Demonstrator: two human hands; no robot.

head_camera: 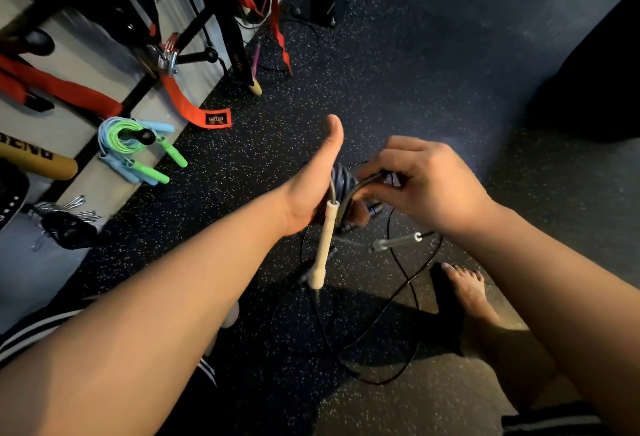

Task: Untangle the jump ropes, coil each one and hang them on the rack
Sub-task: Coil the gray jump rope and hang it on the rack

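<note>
My left hand grips a coiled grey-purple jump rope, thumb pointing up. A cream handle of that rope hangs down from the coil. My right hand pinches a dark strand at the coil's right side. Below my hands a thin black jump rope lies in loose loops on the floor, and its clear handle hangs over it. On the wall rack at the left, a green and a light blue rope hang coiled on a black peg.
Red straps, black pegs and carabiners hang on the rack. A tan bat-like bar sticks out at the left edge. My bare foot stands on the speckled rubber floor. Another thin rope lies by a black post at the top.
</note>
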